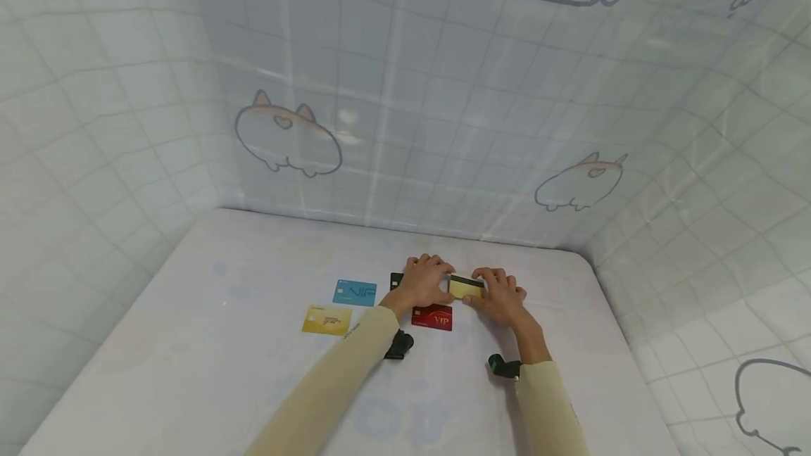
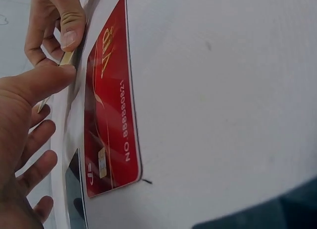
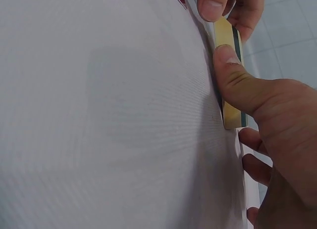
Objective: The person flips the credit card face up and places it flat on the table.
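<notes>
A gold card (image 1: 466, 288) with a dark stripe along its upper part is held between both hands above the table. My left hand (image 1: 423, 282) pinches its left end between thumb and fingers. At the opposite end, my right hand (image 1: 500, 295) grips it, the thumb lying across the gold face in the right wrist view. Just below the left hand lies a red VIP card (image 2: 110, 105). A dark card (image 1: 395, 281) is partly covered by the left hand. Farther left are a blue VIP card (image 1: 355, 293) and a yellow card (image 1: 327, 320).
The white table (image 1: 253, 371) has a rounded far edge. Grey-white tiled-pattern sheeting (image 1: 418, 125) with dog drawings rises behind and at both sides. Black devices show at the left wrist (image 1: 399, 345) and at the right wrist (image 1: 505, 366).
</notes>
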`<state>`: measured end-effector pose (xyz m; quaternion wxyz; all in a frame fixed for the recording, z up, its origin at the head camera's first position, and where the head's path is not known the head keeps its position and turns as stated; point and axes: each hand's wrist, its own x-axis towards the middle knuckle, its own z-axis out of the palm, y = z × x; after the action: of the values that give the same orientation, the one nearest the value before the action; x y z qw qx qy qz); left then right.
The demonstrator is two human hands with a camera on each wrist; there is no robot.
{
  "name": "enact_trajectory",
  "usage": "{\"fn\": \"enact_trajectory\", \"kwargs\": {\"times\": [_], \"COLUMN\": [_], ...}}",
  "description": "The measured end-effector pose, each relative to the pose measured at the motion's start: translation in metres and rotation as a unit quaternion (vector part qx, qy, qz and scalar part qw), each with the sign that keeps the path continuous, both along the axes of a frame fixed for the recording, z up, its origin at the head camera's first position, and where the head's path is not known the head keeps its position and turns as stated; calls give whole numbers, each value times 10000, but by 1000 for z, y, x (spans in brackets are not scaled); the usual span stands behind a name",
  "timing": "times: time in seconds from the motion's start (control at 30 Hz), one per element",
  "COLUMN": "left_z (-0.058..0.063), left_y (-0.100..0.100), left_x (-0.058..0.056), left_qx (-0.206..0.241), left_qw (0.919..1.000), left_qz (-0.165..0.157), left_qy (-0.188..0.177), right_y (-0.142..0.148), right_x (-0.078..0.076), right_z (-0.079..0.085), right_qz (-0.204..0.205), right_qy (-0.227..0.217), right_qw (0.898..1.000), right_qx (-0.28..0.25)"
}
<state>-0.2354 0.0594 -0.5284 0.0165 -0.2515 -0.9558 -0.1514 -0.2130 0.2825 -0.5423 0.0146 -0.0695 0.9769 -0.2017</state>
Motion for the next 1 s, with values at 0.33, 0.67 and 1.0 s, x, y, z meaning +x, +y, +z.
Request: {"fn": "enact_trajectory", "kwargs": {"times": [0.33, 0.67, 1.0], "left_z": [-4, -4, -4], "left_y": [-3, -3, -7], "left_x": [3, 5, 5], "left_qx": [61, 96, 124], "left_qw": [10000, 9998, 9996], "left_qz": [-32, -103, -92], "left_qy": [-13, 117, 222], "right_y": [-1, 2, -1], "right_x": [7, 9, 10], "right_z": [1, 7, 6], "right_qz": [-4, 35, 73], "right_qy": [-9, -192, 162], "right_qw": [10000, 9998, 9998], "right_qx": [-44, -62, 134]}}
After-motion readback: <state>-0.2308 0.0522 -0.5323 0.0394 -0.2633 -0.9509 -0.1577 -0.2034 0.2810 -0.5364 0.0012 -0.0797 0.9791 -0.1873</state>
